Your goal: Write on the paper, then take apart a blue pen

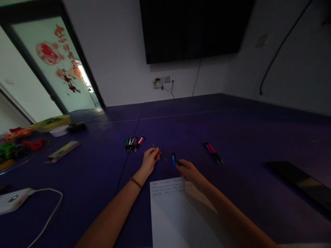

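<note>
My left hand (150,159) is closed in a pinch on a thin pen refill (163,157), which points down to the right above the purple table. Across from it, my right hand (188,169) has its fingers closed on a small black pen part (179,163). A blue pen barrel (173,160) is right by those fingertips; whether it touches the black part I cannot tell. Under my right hand lies a white sheet of paper (176,217) with lines of handwriting along its top. Several pens (132,143) with coloured barrels lie grouped beyond my left hand.
Two pink-and-black pens (213,152) lie to the right, with a dark flat device (300,182) farther over. At left are a narrow box (63,151), a white device (15,200) with a cable (58,203), and a yellow basket (51,124). Joints run across the table (165,129).
</note>
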The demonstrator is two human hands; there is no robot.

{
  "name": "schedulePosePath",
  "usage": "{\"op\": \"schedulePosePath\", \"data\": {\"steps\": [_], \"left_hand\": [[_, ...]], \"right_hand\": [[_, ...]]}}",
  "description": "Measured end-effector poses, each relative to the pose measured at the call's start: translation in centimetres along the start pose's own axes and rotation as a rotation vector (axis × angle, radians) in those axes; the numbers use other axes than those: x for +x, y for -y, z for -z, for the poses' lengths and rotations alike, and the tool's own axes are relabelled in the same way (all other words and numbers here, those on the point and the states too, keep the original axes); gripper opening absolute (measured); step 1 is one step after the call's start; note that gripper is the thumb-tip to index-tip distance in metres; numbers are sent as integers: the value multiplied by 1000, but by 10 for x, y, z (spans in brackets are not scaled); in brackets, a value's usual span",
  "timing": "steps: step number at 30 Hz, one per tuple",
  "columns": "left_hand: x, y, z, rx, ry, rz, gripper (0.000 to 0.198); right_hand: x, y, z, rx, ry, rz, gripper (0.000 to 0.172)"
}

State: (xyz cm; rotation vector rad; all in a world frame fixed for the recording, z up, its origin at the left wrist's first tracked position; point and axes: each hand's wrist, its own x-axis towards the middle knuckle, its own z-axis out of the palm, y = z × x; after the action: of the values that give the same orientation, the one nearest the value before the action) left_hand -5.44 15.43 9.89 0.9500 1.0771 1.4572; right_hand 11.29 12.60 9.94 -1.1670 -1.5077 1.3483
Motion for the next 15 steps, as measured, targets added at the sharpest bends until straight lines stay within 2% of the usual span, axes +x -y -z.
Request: {"op": "schedulePosePath", "data": {"steps": [3, 7, 11, 15], "left_hand": [[0, 6, -3, 76, 47, 8, 29], [-1, 11, -8, 114, 126, 5, 28], [0, 10, -6, 106, 98, -21, 27], [3, 9, -1, 114, 29, -52, 28]], "right_hand": [[9, 1, 3, -269, -150, 124, 22], [22, 15, -2, -524, -126, 201, 20], [34, 30, -14, -735, -95, 150, 19], [39, 30, -22, -786, -117, 85, 16]]}}
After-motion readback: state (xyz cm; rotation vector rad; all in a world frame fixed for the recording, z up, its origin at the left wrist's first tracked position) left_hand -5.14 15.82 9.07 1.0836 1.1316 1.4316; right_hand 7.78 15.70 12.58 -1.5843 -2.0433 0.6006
